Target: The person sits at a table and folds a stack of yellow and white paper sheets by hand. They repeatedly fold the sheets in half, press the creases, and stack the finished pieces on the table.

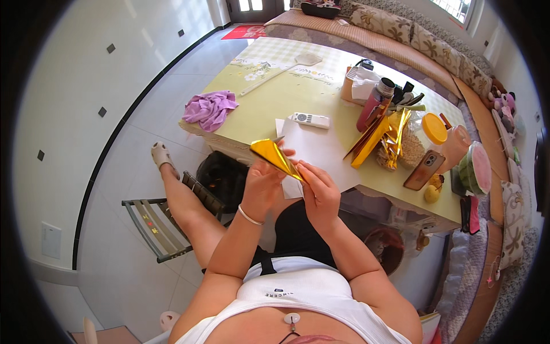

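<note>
A shiny gold foil paper [270, 152], folded to a narrow pointed shape, is held up over the near edge of the table. My left hand [262, 182] grips its wider end, fingers behind and thumb in front. At the pointed lower right end, my right hand [319, 192] pinches the paper between thumb and fingers. White paper sheets [318, 150] lie on the table just beyond my hands. More folded gold foil paper [371, 140] is piled to the right, beside a pink bottle [375, 106].
On the yellow table [258, 109] are a remote [310, 120], a purple cloth [210, 110], a fly swatter [272, 73], a yellow-lidded jar [432, 129], a phone [424, 170] and a cut watermelon [475, 168]. A folding stool [156, 226] stands at left; a long sofa [424, 63] runs behind.
</note>
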